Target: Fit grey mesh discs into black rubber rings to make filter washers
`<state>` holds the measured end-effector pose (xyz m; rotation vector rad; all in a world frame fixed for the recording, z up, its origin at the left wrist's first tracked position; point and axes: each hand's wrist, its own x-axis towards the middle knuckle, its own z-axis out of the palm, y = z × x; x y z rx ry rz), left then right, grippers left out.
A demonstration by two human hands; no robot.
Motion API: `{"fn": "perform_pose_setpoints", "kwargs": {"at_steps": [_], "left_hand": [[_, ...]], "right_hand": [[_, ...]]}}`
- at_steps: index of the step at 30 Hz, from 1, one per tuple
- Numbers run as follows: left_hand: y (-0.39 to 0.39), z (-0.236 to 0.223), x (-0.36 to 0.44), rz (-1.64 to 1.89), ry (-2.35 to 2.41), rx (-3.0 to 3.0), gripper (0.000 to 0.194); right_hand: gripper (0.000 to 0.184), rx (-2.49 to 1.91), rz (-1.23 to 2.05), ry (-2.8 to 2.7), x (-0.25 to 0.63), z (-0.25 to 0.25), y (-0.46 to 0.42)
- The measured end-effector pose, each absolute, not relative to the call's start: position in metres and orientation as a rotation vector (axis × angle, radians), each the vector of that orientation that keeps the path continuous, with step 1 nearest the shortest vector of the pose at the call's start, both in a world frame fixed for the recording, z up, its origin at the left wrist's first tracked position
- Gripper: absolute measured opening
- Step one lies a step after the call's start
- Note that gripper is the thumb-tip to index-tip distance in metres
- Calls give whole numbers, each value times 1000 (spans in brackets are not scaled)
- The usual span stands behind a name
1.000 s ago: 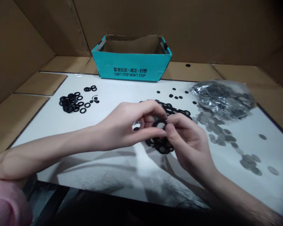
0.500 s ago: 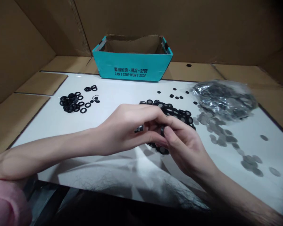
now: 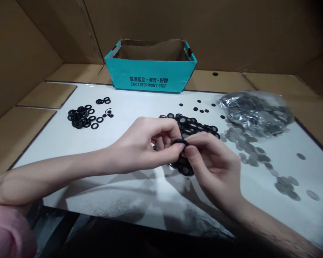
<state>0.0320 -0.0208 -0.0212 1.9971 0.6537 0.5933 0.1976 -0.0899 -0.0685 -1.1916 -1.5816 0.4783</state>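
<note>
My left hand [image 3: 148,145] and my right hand [image 3: 212,163] meet above the middle of the white board [image 3: 123,107]. Both pinch one black ring [image 3: 179,143] between thumbs and fingertips; it is seen edge-on. Right under and behind the fingers lies a pile of black rings with grey centres [image 3: 193,129]. Part of that pile is hidden by my hands.
A heap of empty black rings [image 3: 82,116] lies at the left. Grey discs [image 3: 253,154] trail along the right below a clear bag of discs [image 3: 255,113]. A teal cardboard box [image 3: 150,75], open on top, stands at the back. Small black dots [image 3: 200,107] lie before it.
The ring showed a grey centre face-up a second ago; half a second ago my hands closed lower over it; now they are raised slightly with the ring edge-on between the fingertips.
</note>
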Motion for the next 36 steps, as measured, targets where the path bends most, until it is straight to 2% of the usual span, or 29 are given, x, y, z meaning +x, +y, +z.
{"fn": "perform_pose_setpoints", "kwargs": {"at_steps": [9, 15, 20, 24, 28, 32, 36], "left_hand": [[-23, -24, 34, 661, 663, 2000, 9], [-22, -24, 33, 756, 510, 2114, 7], [-19, -21, 30, 721, 503, 2250, 10], [-15, -17, 29, 707, 501, 2250, 8], [-16, -16, 27, 698, 439, 2221, 24], [-16, -16, 24, 756, 430, 2257, 13], [-11, -17, 18, 867, 367, 2216, 18]], "right_hand": [[14, -1114, 366, -1619, 196, -68, -90], [15, -1136, 703, -1512, 200, -64, -90], [15, -1124, 565, -1578, 201, -62, -91], [20, -1109, 941, -1389, 203, -65, -89], [25, -986, 1338, -1180, 204, -66, -85], [27, -898, 1383, -1143, 205, -66, -83], [23, -895, 1217, -1328, 208, -67, -86]]}}
